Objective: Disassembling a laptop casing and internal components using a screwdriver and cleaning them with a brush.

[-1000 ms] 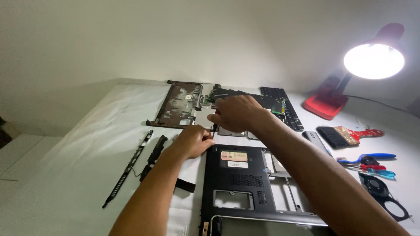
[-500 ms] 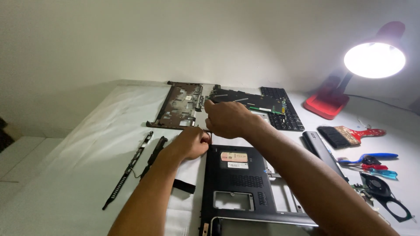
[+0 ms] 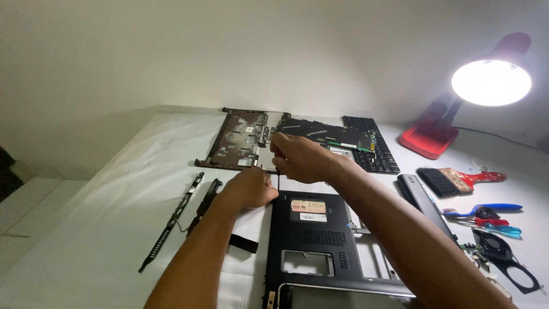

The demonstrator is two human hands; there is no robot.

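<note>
A black laptop base [image 3: 311, 240] lies open side up in front of me on the white table. My left hand [image 3: 250, 187] rests as a closed fist at the base's far left corner, touching the table. My right hand [image 3: 300, 157] hovers just behind that corner, fingers closed on a thin dark screwdriver [image 3: 277, 172] whose shaft points down between the two hands. Its tip is hidden at the corner. Behind the hands lie a brown palm-rest frame [image 3: 237, 140] and a dark circuit board [image 3: 323, 134].
A black keyboard [image 3: 374, 151] and a red desk lamp [image 3: 457, 114], lit, stand at the back right. A grey bar-shaped part [image 3: 420, 197], a brush [image 3: 457, 180], blue and red tools [image 3: 489, 214] and a fan [image 3: 503, 252] lie right. Thin black strips [image 3: 177, 220] lie left.
My right hand has shifted slightly left and nearer to me, closing the gap to the left fist. The left hand has stayed at the base's corner.
</note>
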